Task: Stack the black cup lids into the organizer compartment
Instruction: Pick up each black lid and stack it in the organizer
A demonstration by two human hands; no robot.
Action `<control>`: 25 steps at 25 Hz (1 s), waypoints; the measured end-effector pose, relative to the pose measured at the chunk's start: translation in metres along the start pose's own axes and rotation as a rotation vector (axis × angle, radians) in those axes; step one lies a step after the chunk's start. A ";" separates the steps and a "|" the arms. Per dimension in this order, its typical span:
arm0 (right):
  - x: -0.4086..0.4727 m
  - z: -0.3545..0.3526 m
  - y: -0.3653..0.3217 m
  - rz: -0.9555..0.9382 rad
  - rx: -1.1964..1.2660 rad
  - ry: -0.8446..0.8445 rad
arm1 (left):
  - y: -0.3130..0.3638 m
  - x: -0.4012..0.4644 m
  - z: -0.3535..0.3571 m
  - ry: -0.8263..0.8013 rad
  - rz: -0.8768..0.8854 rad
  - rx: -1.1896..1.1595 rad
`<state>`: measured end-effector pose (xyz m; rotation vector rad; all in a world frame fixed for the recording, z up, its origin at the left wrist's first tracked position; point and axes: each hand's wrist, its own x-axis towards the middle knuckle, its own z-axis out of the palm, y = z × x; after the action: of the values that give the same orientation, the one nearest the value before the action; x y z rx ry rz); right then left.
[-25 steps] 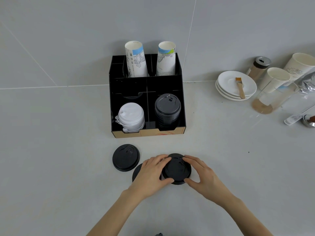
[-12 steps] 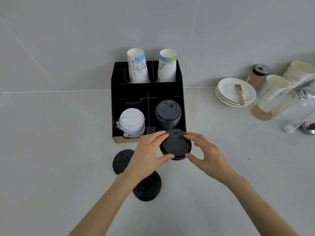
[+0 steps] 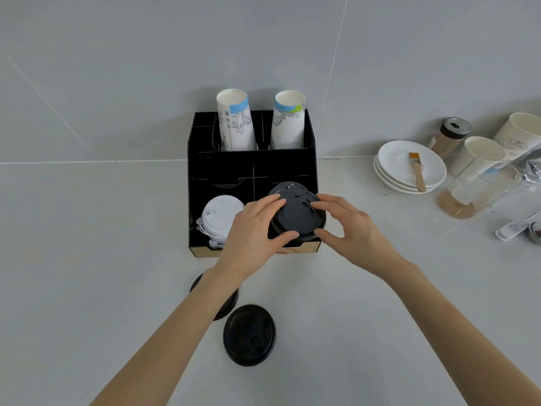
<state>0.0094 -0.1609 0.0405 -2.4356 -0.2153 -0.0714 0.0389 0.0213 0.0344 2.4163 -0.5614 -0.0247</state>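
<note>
A black cup lid [image 3: 295, 215] is held between my left hand [image 3: 251, 232] and my right hand [image 3: 348, 227], just above the front right compartment of the black organizer [image 3: 251, 168]. Behind it the top of a black lid stack [image 3: 285, 187] shows in that compartment. Two more black lids lie on the counter: one [image 3: 248, 335] in full view, the other [image 3: 227, 303] partly hidden under my left forearm.
White lids [image 3: 219, 215] fill the front left compartment. Two paper cups [image 3: 234, 121] stand in the organizer's back. To the right are stacked white saucers [image 3: 409, 165] with a brush, paper cups [image 3: 480, 156], a shaker [image 3: 450, 136] and a glass [image 3: 474, 189].
Both hands lifted the black lid off the counter and carried it away from me, to the organizer's front right compartment. One lid that my left hand covered now lies in view.
</note>
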 end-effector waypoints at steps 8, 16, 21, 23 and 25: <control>0.035 0.003 0.007 0.030 -0.039 -0.056 | -0.016 0.030 0.004 -0.016 -0.040 0.007; 0.058 0.008 0.010 0.059 -0.050 -0.107 | -0.031 0.044 0.011 -0.030 -0.096 -0.029; 0.057 0.012 0.012 0.090 -0.072 -0.133 | -0.033 0.045 0.018 -0.050 -0.091 -0.002; 0.055 0.016 0.013 0.091 -0.080 -0.138 | -0.034 0.044 0.022 -0.064 -0.098 0.012; 0.054 0.019 0.014 0.107 -0.083 -0.135 | -0.033 0.043 0.026 -0.065 -0.108 0.017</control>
<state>0.0651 -0.1516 0.0227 -2.5320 -0.1443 0.1341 0.0872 0.0117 -0.0008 2.4674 -0.4617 -0.1450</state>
